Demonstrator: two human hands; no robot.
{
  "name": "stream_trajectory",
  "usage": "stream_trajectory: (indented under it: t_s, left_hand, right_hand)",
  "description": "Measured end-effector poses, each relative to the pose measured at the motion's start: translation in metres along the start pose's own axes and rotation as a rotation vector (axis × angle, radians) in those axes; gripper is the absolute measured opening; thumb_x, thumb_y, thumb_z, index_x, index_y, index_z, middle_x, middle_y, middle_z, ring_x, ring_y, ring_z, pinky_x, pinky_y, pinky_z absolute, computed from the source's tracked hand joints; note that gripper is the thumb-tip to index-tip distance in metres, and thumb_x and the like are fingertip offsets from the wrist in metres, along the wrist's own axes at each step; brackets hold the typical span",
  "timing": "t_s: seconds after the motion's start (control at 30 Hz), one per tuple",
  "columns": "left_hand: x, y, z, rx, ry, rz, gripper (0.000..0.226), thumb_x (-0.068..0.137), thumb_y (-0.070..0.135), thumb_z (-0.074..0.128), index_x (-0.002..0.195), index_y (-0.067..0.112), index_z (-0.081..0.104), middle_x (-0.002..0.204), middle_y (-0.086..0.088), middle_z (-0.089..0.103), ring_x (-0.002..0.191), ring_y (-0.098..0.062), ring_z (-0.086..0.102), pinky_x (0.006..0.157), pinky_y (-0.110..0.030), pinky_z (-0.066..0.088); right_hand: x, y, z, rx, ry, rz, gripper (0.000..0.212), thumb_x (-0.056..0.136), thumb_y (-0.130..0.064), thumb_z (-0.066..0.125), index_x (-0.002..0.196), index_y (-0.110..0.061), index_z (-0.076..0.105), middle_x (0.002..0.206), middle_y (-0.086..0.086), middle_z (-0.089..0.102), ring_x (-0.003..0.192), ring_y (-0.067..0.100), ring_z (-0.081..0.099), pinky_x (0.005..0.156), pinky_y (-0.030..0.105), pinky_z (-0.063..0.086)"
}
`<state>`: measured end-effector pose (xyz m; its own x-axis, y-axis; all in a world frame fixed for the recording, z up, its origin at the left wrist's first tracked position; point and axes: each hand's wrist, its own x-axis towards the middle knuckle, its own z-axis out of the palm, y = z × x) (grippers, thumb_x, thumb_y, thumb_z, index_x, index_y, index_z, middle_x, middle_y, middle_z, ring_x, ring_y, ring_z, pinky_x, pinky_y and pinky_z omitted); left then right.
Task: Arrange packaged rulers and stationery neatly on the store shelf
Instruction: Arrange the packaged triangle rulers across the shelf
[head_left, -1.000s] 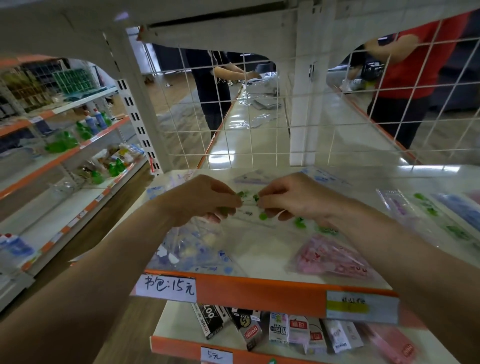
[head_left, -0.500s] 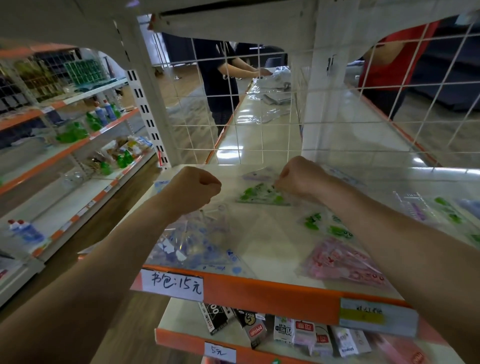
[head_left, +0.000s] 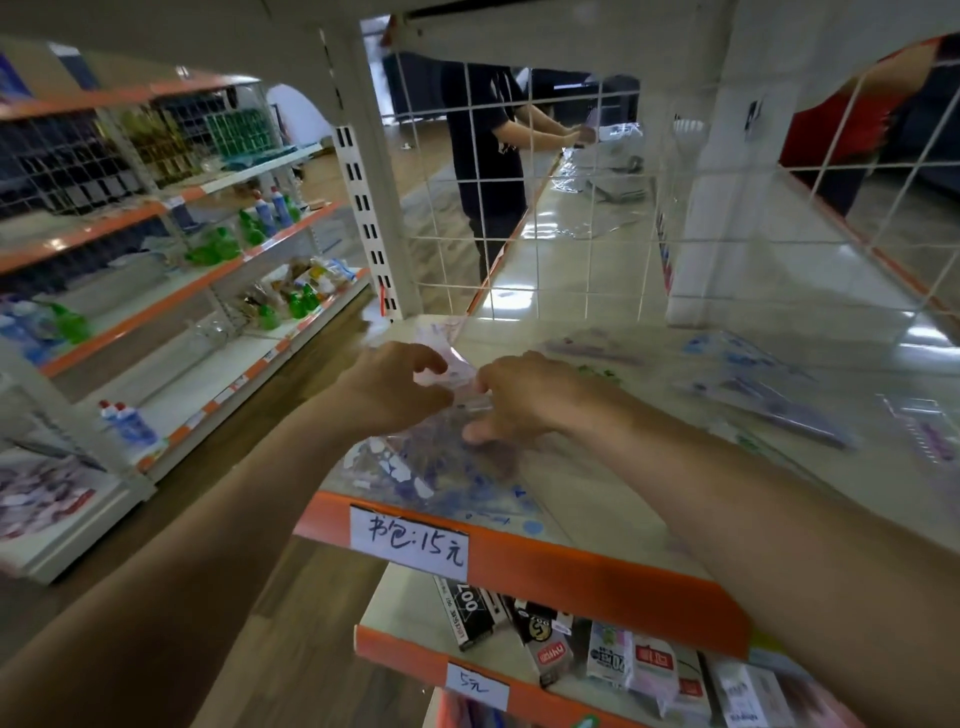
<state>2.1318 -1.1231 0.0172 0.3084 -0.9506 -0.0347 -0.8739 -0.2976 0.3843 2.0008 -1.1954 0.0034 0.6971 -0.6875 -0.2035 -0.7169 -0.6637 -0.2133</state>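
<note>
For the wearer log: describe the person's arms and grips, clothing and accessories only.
Left arm and right arm are bare along all that shows: no sleeves. Left grip and right grip carry no gloves, rings, watch or bands that can be seen.

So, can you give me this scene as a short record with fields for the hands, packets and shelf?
left hand: pinches pink packet
right hand: pinches the other end of that packet
blue packet: lies flat on shelf, under both hands
label: handwritten, on the orange front edge
boxes: on the level below
</note>
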Motion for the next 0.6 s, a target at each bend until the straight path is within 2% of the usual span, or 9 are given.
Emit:
stream_trajectory:
  t_s: [0.07, 0.17, 0.3, 0.37, 0.43, 0.5, 0.6]
  left_hand:
    - [-0.001, -0.008, 0.001, 0.024, -0.075, 0.013, 0.050, 0.085, 0.035, 0.066, 0.131, 0.023, 0.053, 0.136, -0.002, 0.053, 0.121, -0.020, 0.050, 0.101, -0.035, 0.041]
    - [0.000, -0.017, 0.008, 0.023, -0.189, -0.026, 0.062, 0.083, 0.042, 0.066, 0.139, 0.024, 0.045, 0.144, -0.002, 0.044, 0.131, -0.021, 0.041, 0.106, -0.035, 0.037]
    - [0.003, -0.021, 0.012, 0.108, -0.220, 0.003, 0.069, 0.080, 0.051, 0.065, 0.140, 0.024, 0.045, 0.148, -0.002, 0.036, 0.135, -0.025, 0.034, 0.109, -0.045, 0.033]
    - [0.004, -0.021, 0.010, 0.135, -0.229, 0.004, 0.068, 0.079, 0.053, 0.064, 0.138, 0.026, 0.045, 0.146, -0.003, 0.036, 0.134, -0.026, 0.034, 0.108, -0.046, 0.034]
    - [0.004, -0.020, 0.010, 0.170, -0.235, 0.007, 0.066, 0.079, 0.053, 0.063, 0.137, 0.027, 0.044, 0.143, -0.004, 0.037, 0.132, -0.026, 0.036, 0.106, -0.046, 0.036]
    - [0.004, -0.018, 0.011, 0.197, -0.237, 0.010, 0.065, 0.080, 0.052, 0.062, 0.137, 0.026, 0.044, 0.141, -0.005, 0.037, 0.129, -0.028, 0.038, 0.104, -0.046, 0.038]
    - [0.004, -0.016, 0.010, 0.199, -0.255, 0.000, 0.064, 0.082, 0.050, 0.062, 0.138, 0.027, 0.041, 0.141, -0.004, 0.035, 0.127, -0.028, 0.039, 0.104, -0.046, 0.039]
  right_hand:
    - [0.000, 0.000, -0.001, -0.051, 0.010, -0.012, 0.058, 0.082, -0.048, 0.064, 0.130, -0.019, 0.052, 0.129, 0.005, 0.055, 0.117, 0.025, 0.049, 0.093, 0.038, 0.044]
    - [-0.005, 0.001, -0.002, -0.068, 0.030, -0.033, 0.054, 0.082, -0.045, 0.066, 0.126, -0.016, 0.055, 0.125, 0.006, 0.057, 0.113, 0.026, 0.053, 0.092, 0.039, 0.046]
    - [-0.012, 0.001, -0.004, -0.063, 0.013, -0.019, 0.059, 0.082, -0.046, 0.067, 0.128, -0.012, 0.053, 0.128, 0.007, 0.056, 0.115, 0.026, 0.053, 0.093, 0.037, 0.046]
    - [-0.016, 0.001, -0.007, -0.065, -0.009, -0.012, 0.055, 0.082, -0.047, 0.067, 0.121, -0.010, 0.055, 0.121, 0.006, 0.058, 0.107, 0.025, 0.056, 0.082, 0.032, 0.045]
    - [-0.018, 0.001, -0.008, -0.069, -0.021, -0.013, 0.044, 0.082, -0.048, 0.066, 0.105, -0.011, 0.058, 0.107, 0.005, 0.060, 0.094, 0.023, 0.056, 0.068, 0.029, 0.041]
    - [-0.021, 0.001, -0.008, -0.075, -0.020, -0.010, 0.040, 0.083, -0.048, 0.065, 0.095, -0.011, 0.056, 0.095, 0.004, 0.056, 0.086, 0.022, 0.053, 0.056, 0.028, 0.036]
    - [-0.025, -0.001, -0.011, -0.064, -0.043, -0.003, 0.046, 0.082, -0.051, 0.065, 0.104, -0.011, 0.057, 0.094, 0.003, 0.056, 0.086, 0.021, 0.053, 0.055, 0.027, 0.036]
